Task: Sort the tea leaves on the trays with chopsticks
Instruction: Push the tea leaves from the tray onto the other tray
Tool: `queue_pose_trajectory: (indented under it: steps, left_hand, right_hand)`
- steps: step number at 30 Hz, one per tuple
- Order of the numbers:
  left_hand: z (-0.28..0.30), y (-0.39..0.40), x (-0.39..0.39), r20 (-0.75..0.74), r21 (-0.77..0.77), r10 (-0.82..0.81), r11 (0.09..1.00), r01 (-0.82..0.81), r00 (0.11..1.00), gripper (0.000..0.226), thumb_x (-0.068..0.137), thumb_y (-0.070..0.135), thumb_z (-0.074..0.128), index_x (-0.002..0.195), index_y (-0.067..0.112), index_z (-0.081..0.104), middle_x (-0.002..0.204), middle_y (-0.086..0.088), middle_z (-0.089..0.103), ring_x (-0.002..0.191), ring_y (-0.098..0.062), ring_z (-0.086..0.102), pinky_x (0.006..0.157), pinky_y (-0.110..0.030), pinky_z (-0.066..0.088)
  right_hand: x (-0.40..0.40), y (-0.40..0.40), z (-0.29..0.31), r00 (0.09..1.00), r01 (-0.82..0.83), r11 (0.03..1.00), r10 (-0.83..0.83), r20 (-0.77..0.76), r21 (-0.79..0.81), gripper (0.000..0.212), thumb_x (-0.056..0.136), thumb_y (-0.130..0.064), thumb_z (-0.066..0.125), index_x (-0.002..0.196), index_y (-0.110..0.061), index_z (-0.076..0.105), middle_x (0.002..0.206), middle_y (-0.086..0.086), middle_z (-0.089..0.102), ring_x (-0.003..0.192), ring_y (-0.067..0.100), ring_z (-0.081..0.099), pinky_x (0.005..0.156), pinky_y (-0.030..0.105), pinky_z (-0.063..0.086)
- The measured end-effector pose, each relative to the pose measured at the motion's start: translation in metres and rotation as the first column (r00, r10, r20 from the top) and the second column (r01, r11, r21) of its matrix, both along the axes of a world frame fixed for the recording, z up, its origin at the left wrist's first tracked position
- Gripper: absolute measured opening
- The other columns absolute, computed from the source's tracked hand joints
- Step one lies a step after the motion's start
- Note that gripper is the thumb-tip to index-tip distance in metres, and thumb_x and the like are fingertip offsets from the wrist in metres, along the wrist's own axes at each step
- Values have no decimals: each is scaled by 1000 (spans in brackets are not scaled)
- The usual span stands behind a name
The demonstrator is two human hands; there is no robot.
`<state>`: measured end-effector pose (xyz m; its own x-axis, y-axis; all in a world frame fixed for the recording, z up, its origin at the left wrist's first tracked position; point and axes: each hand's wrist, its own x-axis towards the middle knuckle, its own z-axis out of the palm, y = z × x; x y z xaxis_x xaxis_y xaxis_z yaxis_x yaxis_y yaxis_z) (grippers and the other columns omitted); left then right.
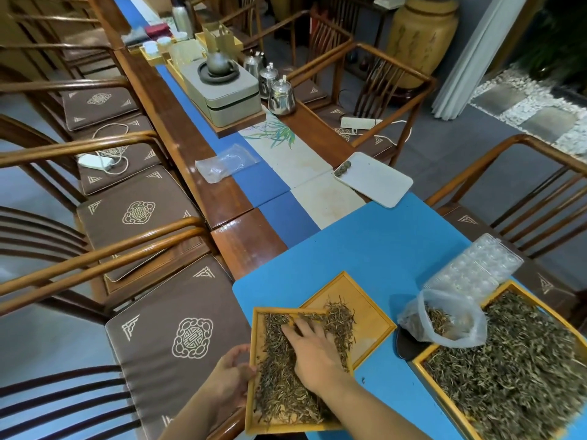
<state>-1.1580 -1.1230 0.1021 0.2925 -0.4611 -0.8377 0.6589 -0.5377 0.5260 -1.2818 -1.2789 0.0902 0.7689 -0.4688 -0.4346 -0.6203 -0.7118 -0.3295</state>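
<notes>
Tea leaves [279,376] lie thick in the nearest wooden tray [254,430], which sits at the near edge of the blue mat [365,249] and overlaps the corner of a second wooden tray [371,315] just behind it; a smaller scatter of leaves rests in that second tray where the two meet. The left hand [232,376] grips the near tray's left rim, fingers curled around the edge. The right hand [313,347] lies flat on the leaves, fingers spread and fairly straight, pressing on the pile and holding nothing (no chopsticks are visible in either hand).

To the right, a large wooden tray [419,373] heaped with darker, tangled leaves runs out of the picture. A clear plastic bag [444,319] with some leaves inside rests against its far corner, partly over a dark round object [406,347] on the mat. Just behind the bag lies a clear plastic mould tray [476,265].

Farther along the long wooden table [247,246], a white rectangular tray [378,179] holds a few small tea balls at one corner, and an empty-looking plastic bag [225,161] lies to its left. Beyond them stand a grey box with a teapot [219,63] on top and three metal kettles [281,96]. Wooden chairs with brown cushions [178,338] line both sides.
</notes>
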Motion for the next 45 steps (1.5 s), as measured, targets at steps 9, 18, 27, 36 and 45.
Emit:
queue_pose_trajectory:
  steps: [9, 18, 27, 36, 45]
  left_hand:
    - [1, 5, 1, -5, -9, 16, 1000, -17, 1000, 36, 95, -12, 45, 122, 10, 54, 81, -21, 70, 70, -34, 66, 63, -47, 58]
    - [1, -1, -4, -11, -22, 6, 1000, -6, 1000, 35, 96, -11, 44, 124, 9, 53, 91, -25, 71, 79, -38, 66, 69, -53, 60]
    - [7, -7, -4, -20, -30, 9, 999, -10, 1000, 35, 97, -12, 42, 124, 8, 52, 93, -27, 71, 78, -39, 69, 64, -51, 59]
    - [7, -9, -4, -9, -12, 5, 1000, -5, 1000, 35, 97, -10, 42, 127, 8, 51, 98, -29, 68, 81, -39, 68, 66, -50, 58]
    - [1, -10, -2, -8, 7, -19, 1000, 19, 1000, 37, 96, -9, 43, 127, 10, 52, 101, -30, 70, 88, -42, 67, 84, -67, 55]
  right_hand:
    - [-10, -14, -6, 992, 104, 994, -105, -74, -11, 85, 85, -3, 58, 153, -31, 16, 161, 4, 18, 146, 32, 16, 117, 52, 17]
    - [1, -7, 5, 995, 89, 996, -89, 45, 5, 83, 86, -4, 57, 154, -29, 15, 161, 5, 15, 148, 30, 11, 121, 50, 10]
    - [-5, -12, -2, 997, 70, 998, -70, -39, -6, 77, 86, -2, 55, 153, -20, 21, 161, 6, 14, 149, 30, 7, 121, 54, 6]
    - [-17, -16, -6, 984, 167, 984, -171, -53, -63, 76, 87, -9, 58, 153, -17, 21, 159, 9, 18, 147, 34, 13, 120, 56, 4]
    - [-39, -22, -16, 969, 224, 974, -221, -108, 18, 79, 85, -1, 54, 154, -16, 17, 161, 12, 15, 148, 34, 13, 122, 46, 6]
